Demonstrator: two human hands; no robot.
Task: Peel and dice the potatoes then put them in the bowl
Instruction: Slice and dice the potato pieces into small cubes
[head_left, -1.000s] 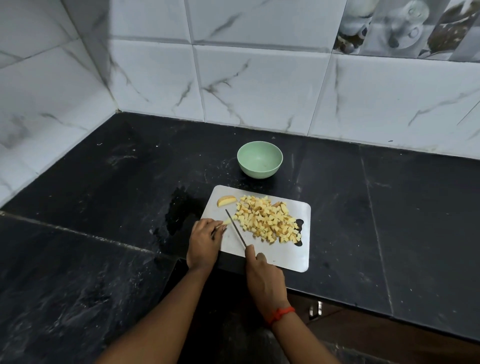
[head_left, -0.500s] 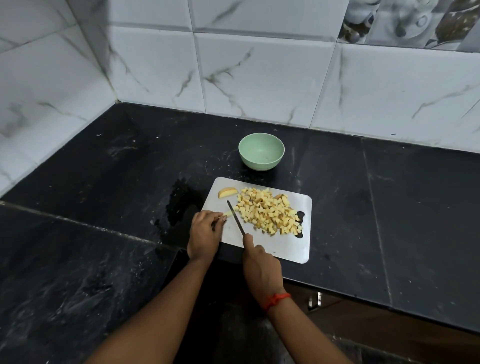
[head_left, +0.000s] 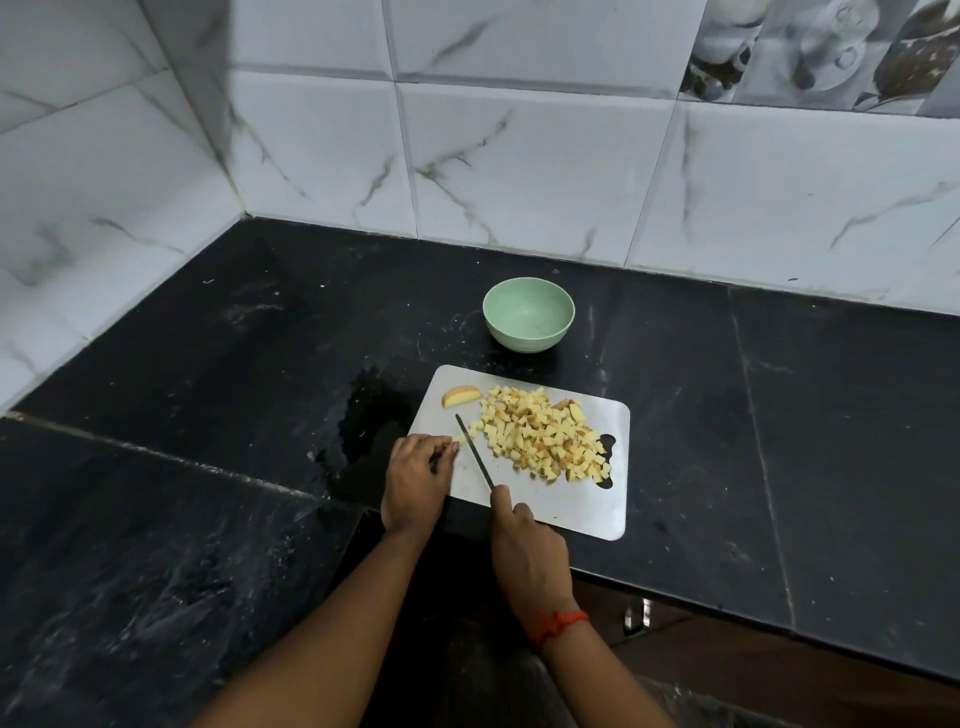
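We're nearly through dicing: left hand (head_left: 415, 480) pinches a last strip (head_left: 460, 440), right hand (head_left: 530, 556) grips the knife (head_left: 474, 449), pile (head_left: 545, 434) and one wedge (head_left: 460, 396) just beyond them, bowl (head_left: 528, 314) empty.

On the counter (head_left: 779, 415) lies a cutting board (head_left: 571, 509), with a bowl (head_left: 529, 314) just behind it. Diced potato (head_left: 545, 436) is heaped on the board's right; a wedge (head_left: 460, 396) lies at its far left corner.

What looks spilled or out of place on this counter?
A glossy, wet-looking patch, like spilled water, spreads over the black counter just left of the cutting board. Nothing else stands out.
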